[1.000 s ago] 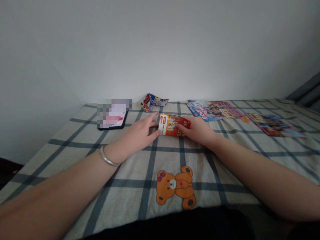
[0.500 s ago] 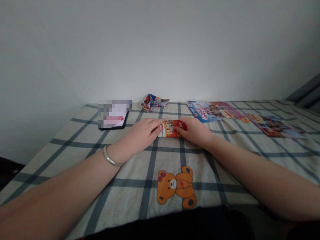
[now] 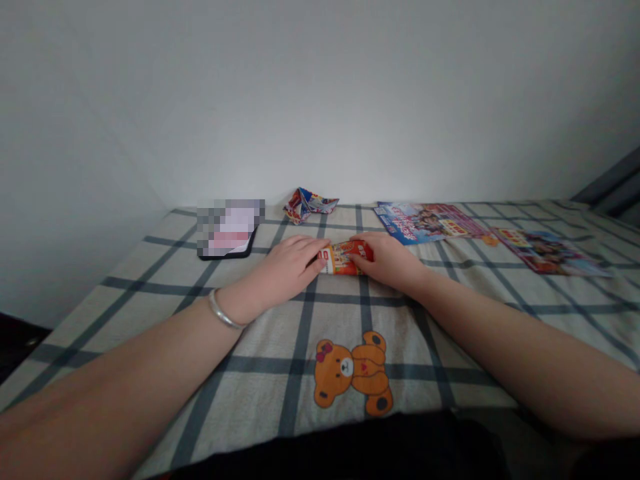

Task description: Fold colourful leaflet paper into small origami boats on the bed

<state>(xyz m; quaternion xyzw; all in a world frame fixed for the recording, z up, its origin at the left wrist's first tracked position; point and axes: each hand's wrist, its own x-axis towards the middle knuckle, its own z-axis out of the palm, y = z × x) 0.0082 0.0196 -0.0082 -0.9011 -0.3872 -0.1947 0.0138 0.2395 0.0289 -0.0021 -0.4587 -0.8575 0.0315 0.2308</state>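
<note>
two bare hands shared one packet in the head view; the small red-and-orange packet (image 3: 343, 257) sat low over the middle of a checked cloth (image 3: 240, 413), between the hands; the left hand (image 3: 286, 265) had its fingers clamped on the pale end, and the right hand (image 3: 395, 261) had its own clamped on the red end, thumb across the printed front; a hold at both ends probably gave the light packet an even, steady support; a crumpled printed paper (image 3: 307, 204), a phone (image 3: 239, 237) and two leaflets, one blue (image 3: 420, 220) and one purplish (image 3: 550, 252), lay beyond or to the sides, perhaps to leave the hands room.

both ends of the packet were covered by the hands, and its underside was hidden, so whether it touched the cloth was hard to tell; most of the phone's screen was blurred into blocks; the lettering on the leaflets was too small to read; the forearms were cut off by the frame, and what carried the cloth did not show.
</note>
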